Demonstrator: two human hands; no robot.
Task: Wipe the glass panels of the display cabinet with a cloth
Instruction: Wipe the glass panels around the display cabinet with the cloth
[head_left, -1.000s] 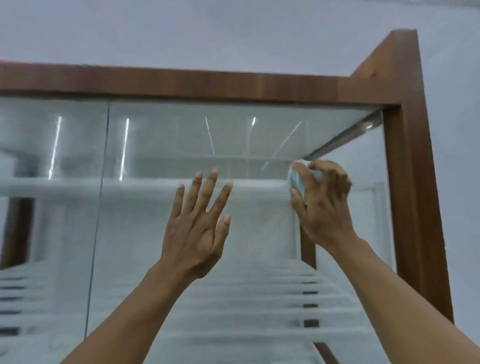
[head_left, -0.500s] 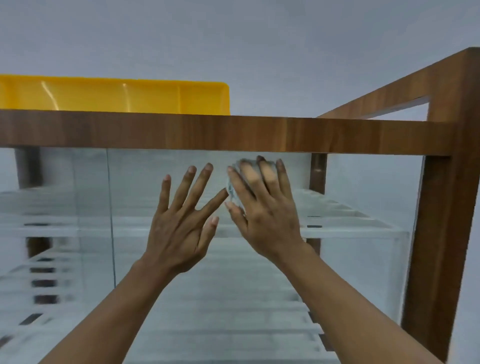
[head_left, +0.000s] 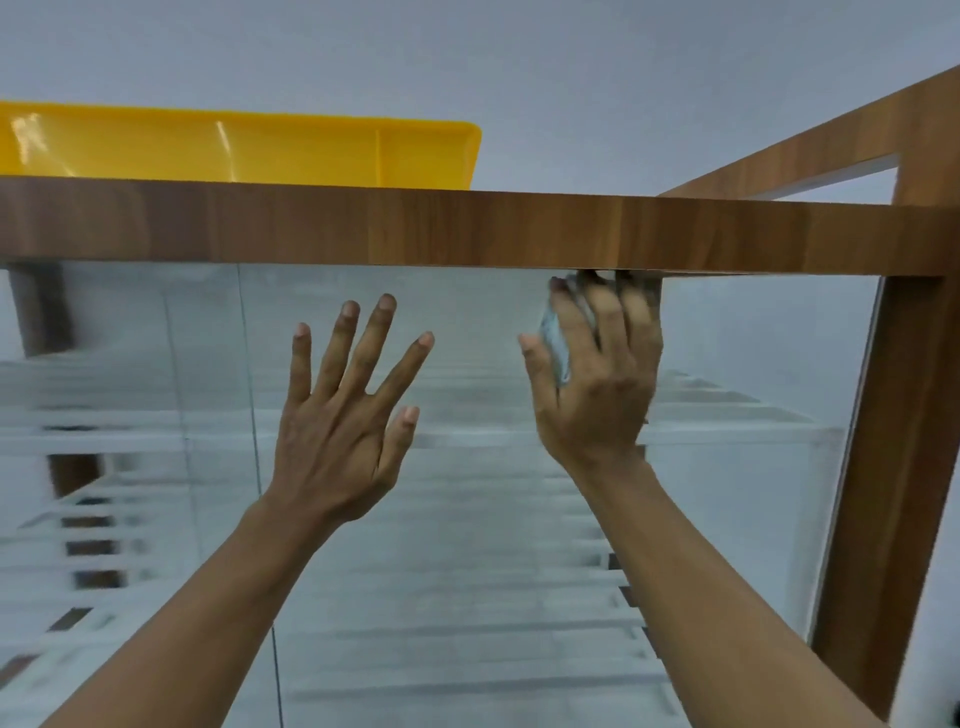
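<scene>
We see yellow plastic bin (head_left: 234, 148) upper left, behind cabinet top rail (head_left: 467, 228), rail hiding its lower part. Bin runs off left edge of view; right upper corner rounded. We note glossy walls with bright glints and one vertical seam toward right end. Contents hidden from us. Whether bin rests on cabinet top or stands further back, we cannot tell. Behind and above bin, plain pale grey-blue wall (head_left: 571, 67) fills upper view.

Plain pale grey wall (head_left: 571, 78) behind, a yellow tray (head_left: 234, 150) high at left.
</scene>
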